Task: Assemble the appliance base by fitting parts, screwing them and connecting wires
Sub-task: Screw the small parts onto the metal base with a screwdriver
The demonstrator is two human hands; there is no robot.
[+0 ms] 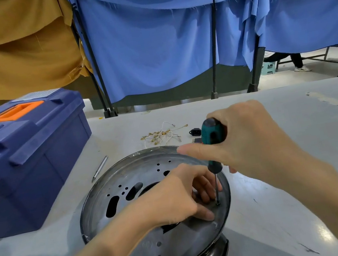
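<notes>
Head view, screw-driving step. Appliance base (140, 252) at the near edge of the worktop (286, 186), perforated metal plate uppermost. Right hand (253, 135) wrapped round the handle of the screwdriver (211, 131), tip seated on a screw (218, 203) near the plate's right rim. Left hand (175, 196) resting on the plate, fingers (208, 213) curled beside the tip; impossible to tell whether pinching the screw. For a clean drive: keep the shaft square to the plate, press down while turning, steady the base against rocking, stop once snug. Wires (161, 135) lying loose towards the far edge.
</notes>
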